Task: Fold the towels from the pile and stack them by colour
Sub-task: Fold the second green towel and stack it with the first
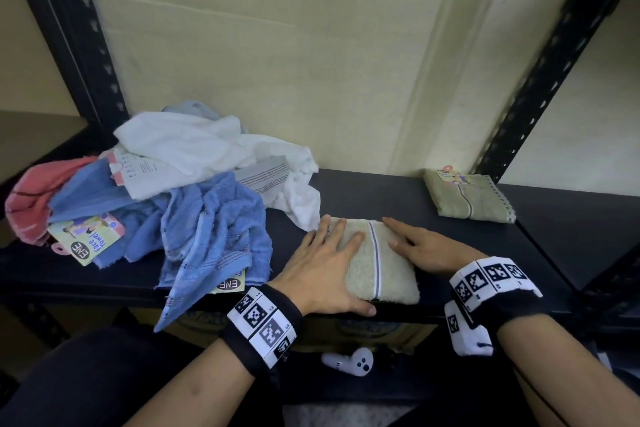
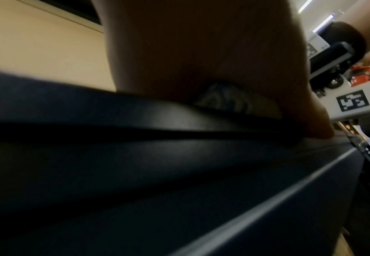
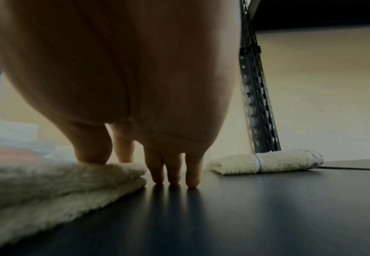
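Covering folded towel, left hand hides its left half.

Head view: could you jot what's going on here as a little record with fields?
Surface: dark shelf
Left hand: flat, pressing the folded beige towel
Right hand: fingers straight, thumb on that towel's right edge, three fingertips on the shelf
Finished stack: one folded beige towel with a label, far right
Unfolded pile: white, blue and pink towels, left

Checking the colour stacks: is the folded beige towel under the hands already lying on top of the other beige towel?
No: the towel under the hands lies alone on the shelf, apart from the other beige towel.
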